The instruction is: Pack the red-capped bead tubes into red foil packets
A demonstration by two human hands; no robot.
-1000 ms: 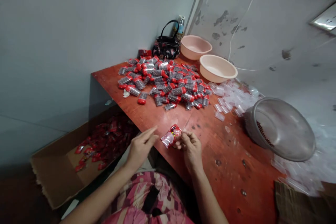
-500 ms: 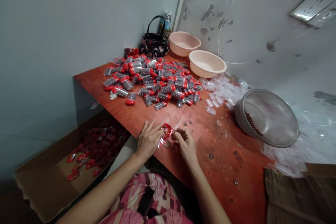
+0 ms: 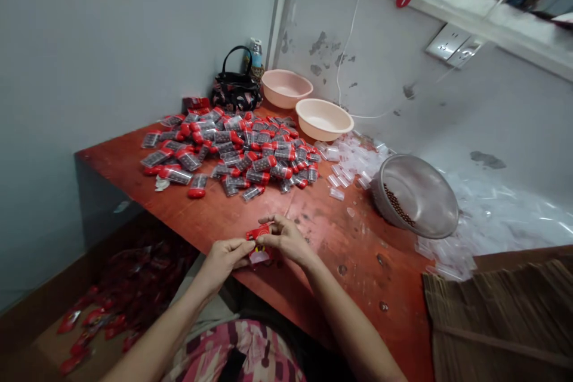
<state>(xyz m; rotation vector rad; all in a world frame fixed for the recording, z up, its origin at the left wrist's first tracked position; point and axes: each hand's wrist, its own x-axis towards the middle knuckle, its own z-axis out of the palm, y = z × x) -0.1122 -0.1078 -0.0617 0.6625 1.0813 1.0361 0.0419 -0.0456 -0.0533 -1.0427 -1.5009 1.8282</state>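
Between my two hands, just over the table's near edge, is a small red printed plastic packet point(image 3: 259, 255) with a clear lower end. My left hand point(image 3: 224, 259) pinches its left side between thumb and fingers. From the right, my right hand point(image 3: 286, 242) grips the upper right part, fingers curled over it. Beyond them lies a heap of clear tubes with red caps point(image 3: 237, 152), filled with small dark balls. Whether the packet has anything inside, I cannot tell.
On the red table point(image 3: 358, 316) stand a metal bowl point(image 3: 425, 197) of brown balls, a cream basin point(image 3: 324, 122), a pink basin point(image 3: 286, 89) and a black handbag point(image 3: 235, 92). Clear empty tubes point(image 3: 353, 161) lie right. Below left, a cardboard box point(image 3: 49, 340) holds red packets; stacked cardboard point(image 3: 496, 316) stands right.
My left hand has gone from lying flat beside the packet to pinching it. My right hand has closed on its right side. The camera view has swung right and up.
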